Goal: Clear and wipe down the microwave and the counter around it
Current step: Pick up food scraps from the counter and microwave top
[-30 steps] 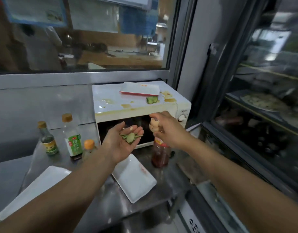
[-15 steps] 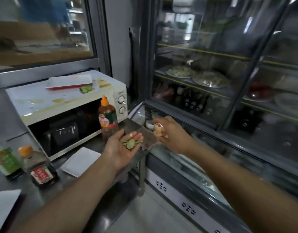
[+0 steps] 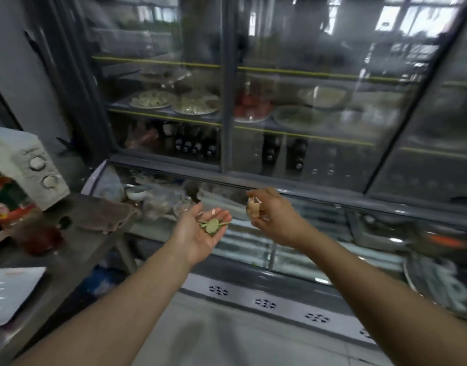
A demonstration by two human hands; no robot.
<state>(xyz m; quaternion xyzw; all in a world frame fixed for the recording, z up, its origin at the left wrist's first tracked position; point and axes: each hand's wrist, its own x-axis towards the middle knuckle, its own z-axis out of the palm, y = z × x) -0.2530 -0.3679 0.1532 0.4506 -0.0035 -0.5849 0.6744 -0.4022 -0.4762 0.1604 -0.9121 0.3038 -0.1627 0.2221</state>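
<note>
Head view, scraps: I see green scraps [image 3: 212, 226] lying in my left hand [image 3: 198, 237], over the floor and in front of the glass case [image 3: 279, 128]. They look like thin bits of peel and stem, but the picture is blurry, so I can't be sure.
Head view, shell: a broken eggshell [image 3: 254, 209] sits in my right hand [image 3: 275, 220], just beside the left one.
How the scraps will handle: I think they are very light and floppy and could slide off. A flat, cupped palm under them is the best hold.
How the shell will handle: I think it is light and cracks fast. Hold it softly by its sides.
Left fingers: spread flat, palm up like a little plate. They grip nothing; the scraps just rest there.
Right fingers: curled round the shell, with the thumb on top.
Microwave: its white corner with two knobs [image 3: 38, 170] is far to the left, well apart from both hands.
</note>
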